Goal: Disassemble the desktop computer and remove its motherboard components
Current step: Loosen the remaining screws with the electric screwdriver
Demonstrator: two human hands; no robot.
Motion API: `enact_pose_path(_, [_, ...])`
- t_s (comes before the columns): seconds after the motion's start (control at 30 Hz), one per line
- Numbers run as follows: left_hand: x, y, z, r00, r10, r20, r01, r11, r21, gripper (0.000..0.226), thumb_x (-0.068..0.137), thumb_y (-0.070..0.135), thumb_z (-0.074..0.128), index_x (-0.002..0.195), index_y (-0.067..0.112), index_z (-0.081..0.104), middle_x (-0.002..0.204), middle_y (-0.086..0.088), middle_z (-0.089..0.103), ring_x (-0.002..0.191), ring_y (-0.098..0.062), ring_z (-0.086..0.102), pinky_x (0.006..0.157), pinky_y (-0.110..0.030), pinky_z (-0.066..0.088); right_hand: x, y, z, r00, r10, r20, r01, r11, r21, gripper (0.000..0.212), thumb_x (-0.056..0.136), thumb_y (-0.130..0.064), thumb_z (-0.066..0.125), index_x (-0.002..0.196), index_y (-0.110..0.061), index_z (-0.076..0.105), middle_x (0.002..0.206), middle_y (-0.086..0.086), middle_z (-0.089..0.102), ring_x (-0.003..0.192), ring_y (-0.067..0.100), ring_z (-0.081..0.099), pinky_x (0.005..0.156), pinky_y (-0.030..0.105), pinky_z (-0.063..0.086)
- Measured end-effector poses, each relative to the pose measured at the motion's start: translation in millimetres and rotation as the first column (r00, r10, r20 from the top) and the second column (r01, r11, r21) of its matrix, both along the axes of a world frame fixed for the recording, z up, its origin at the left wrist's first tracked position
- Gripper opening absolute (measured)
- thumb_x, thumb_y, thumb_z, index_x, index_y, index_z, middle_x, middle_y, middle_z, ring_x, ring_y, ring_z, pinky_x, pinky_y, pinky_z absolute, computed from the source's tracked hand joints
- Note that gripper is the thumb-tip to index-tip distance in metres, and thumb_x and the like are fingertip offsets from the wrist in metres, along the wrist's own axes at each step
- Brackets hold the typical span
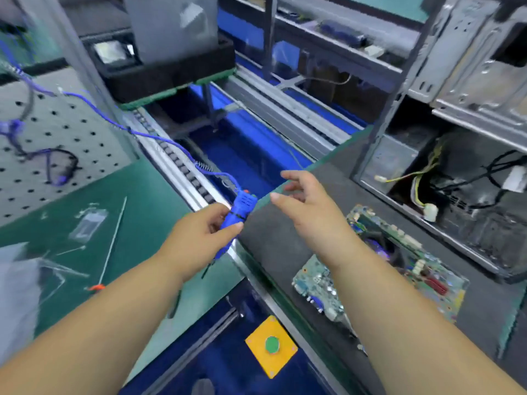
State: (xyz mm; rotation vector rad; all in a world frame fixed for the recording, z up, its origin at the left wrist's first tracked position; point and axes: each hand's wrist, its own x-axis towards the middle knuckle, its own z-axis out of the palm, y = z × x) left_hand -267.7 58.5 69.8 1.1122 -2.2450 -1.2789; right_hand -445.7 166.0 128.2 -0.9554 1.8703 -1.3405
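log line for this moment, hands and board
left hand: holds blue screwdriver | right hand: open, empty | motherboard: out, on grey mat | case: open

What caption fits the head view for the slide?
Left hand grips a blue electric screwdriver; open right hand hovers above the removed motherboard beside the computer case.
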Motion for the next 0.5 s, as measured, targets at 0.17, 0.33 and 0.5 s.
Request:
enact_pose_path(0.17, [45.4,-50.7,-31.1,0.925,0.106,0.366,-0.033,0.979,-0.202,0.021,0.081,0.056,0.061,0.090,0.039,0.052,0.074,0.013,0.061,0.071,-0.015,0.060,0.063,-0.030,0.046,30.0,-28.2,-2.6,0.998,0.051,0.021,-0.053,0.995,0.079,0.031,0.089,-0.029,0.064,0.119,-0.031,0.055,0.121,-0.004,0.051,0.092,0.005,0.054,0.065,0.014,0.041])
enact_pose_path(0.33, [88.8,-91.6,-67.8,0.791,0.204,0.577,-0.068,0.966,-0.248,0.025,0.083,0.051,0.061,0.089,0.028,0.054,0.089,0.001,0.061,0.081,-0.025,0.060,0.063,-0.031,0.041,58.7,-53.1,-10.8,0.997,0.057,0.060,-0.064,0.990,0.125,0.029,0.089,-0.032,0.062,0.117,-0.036,0.055,0.118,-0.010,0.053,0.087,0.001,0.052,0.066,0.018,0.037])
enact_pose_path(0.5, [121.2,-119.8,-94.8,0.673,0.262,0.692,-0.062,0.952,-0.300,0.033,0.084,0.050,0.059,0.100,0.021,0.055,0.104,-0.004,0.060,0.095,-0.029,0.061,0.074,-0.033,0.044,78.5,-71.1,-17.9,0.997,0.058,0.057,-0.068,0.981,0.183,0.025,0.089,-0.035,0.062,0.113,-0.040,0.056,0.114,-0.015,0.054,0.091,-0.005,0.054,0.065,0.015,0.040])
